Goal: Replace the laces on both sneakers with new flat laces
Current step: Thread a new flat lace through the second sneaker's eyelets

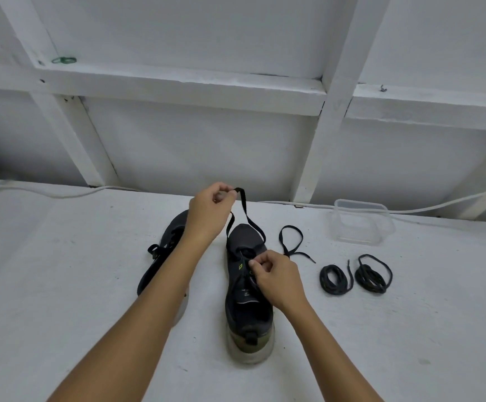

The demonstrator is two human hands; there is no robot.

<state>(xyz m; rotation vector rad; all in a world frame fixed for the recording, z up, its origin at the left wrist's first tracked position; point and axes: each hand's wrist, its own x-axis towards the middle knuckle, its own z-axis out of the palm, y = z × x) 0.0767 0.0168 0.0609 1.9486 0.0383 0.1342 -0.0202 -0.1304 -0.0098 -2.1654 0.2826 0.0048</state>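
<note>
Left hand [211, 208] pinching flat lace [243, 208] raised above sneaker [247, 291], right hand [275, 275] pinching lace at eyelets, coiled laces [354, 275] to its right

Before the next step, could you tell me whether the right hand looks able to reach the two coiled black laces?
Probably yes: the right hand has bare table before the two coiled black laces.

1. Left hand [208, 208]: bare, no glove, ring or watch visible.
2. Right hand [273, 274]: bare, no glove, ring or watch visible.
3. Both forearms: bare from wrist to the lower frame edge; no sleeve or cuff in view.
4. No markings, bandage or strap seen on either arm.
</note>
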